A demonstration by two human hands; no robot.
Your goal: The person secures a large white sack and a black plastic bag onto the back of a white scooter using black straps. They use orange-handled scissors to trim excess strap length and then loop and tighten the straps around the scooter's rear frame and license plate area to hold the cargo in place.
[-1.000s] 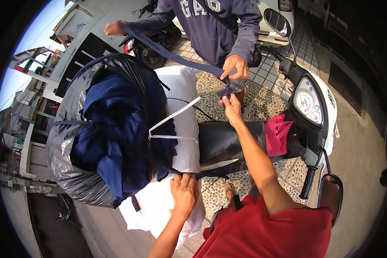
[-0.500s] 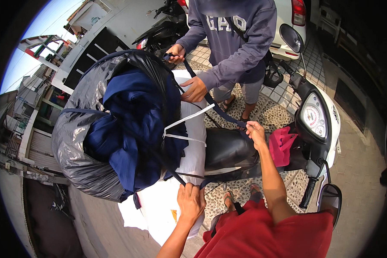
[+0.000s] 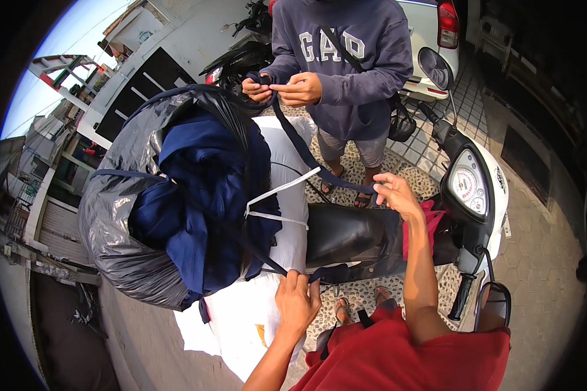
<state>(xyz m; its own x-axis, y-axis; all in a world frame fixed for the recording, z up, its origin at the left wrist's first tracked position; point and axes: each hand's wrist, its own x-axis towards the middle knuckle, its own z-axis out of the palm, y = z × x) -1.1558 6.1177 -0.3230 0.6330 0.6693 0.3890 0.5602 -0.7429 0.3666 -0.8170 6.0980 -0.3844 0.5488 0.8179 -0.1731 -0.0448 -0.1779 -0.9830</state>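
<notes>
My left hand [image 3: 298,304] is closed on a dark navy strap [image 3: 257,253] that crosses the bundle, by the near side of the motorbike seat [image 3: 349,233]. Above the seat, my right hand [image 3: 398,197] has its fingers apart. Its fingertips are beside a second length of strap [image 3: 301,144], which runs up to the hands [image 3: 295,90] of a person facing me. Behind the seat sits a large black plastic bag [image 3: 111,221] with dark blue cloth [image 3: 205,166] bulging out. A white sack [image 3: 282,189] lies across the bike beneath it, with a white tie [image 3: 284,191] sticking up.
The motorbike's handlebar and dial [image 3: 468,181] are at the right, with mirrors on both sides. A pink bag [image 3: 417,231] hangs ahead of the seat. The other person [image 3: 339,72] stands on the far side. A parked white car [image 3: 430,39] and another motorbike [image 3: 238,65] are behind.
My right hand's fingers have opened from their hold on the strap. The other person's two hands have come together on the strap. My left hand keeps its grip.
</notes>
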